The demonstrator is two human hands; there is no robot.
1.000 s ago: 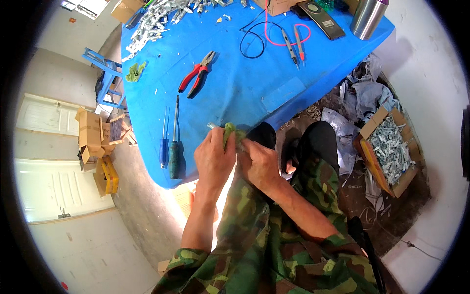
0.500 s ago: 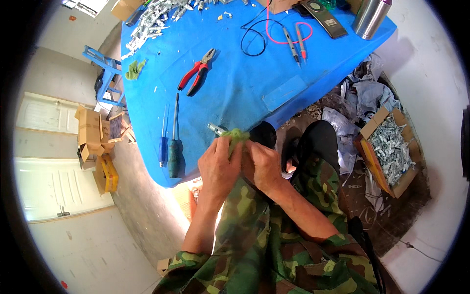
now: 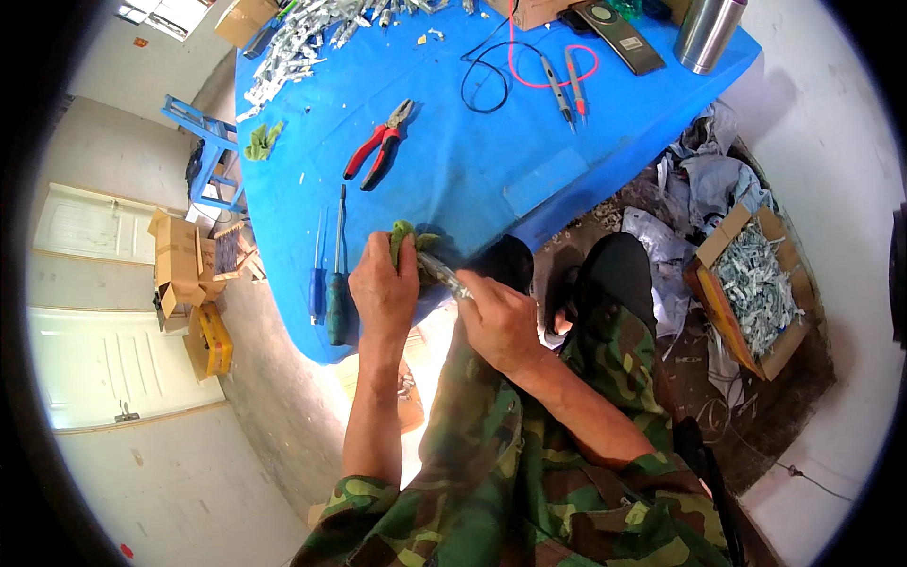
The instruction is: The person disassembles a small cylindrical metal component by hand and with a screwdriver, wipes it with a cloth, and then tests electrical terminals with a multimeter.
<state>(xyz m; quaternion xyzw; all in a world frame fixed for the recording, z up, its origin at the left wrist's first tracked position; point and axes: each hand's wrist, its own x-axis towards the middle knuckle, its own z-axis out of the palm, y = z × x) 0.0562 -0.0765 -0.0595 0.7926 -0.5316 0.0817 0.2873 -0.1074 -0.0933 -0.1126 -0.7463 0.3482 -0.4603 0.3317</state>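
A green cloth (image 3: 402, 234) is pinched in my left hand (image 3: 384, 295), near the front edge of the blue-covered table (image 3: 453, 142). My right hand (image 3: 505, 326) grips the near end of a slim silver metal part (image 3: 446, 275). The part slants up to the left, and its far end meets the cloth. Left of my hands lie two screwdrivers, one with a dark green handle (image 3: 336, 307) and one with a blue handle (image 3: 316, 295). Beyond them rest red-and-black pliers (image 3: 380, 149), their jaws pointing away.
A heap of silver parts (image 3: 293, 47) covers the far left of the table, near another green cloth (image 3: 263, 141). Two test probes (image 3: 559, 94), a dark flat device (image 3: 619, 38) and a steel flask (image 3: 707, 38) lie far right. On the floor at right stands a carton of silver pieces (image 3: 756, 283).
My hands have moved apart. The left has shifted left and away with the cloth; the right now holds the near end of the metal part, which shows more of its length.
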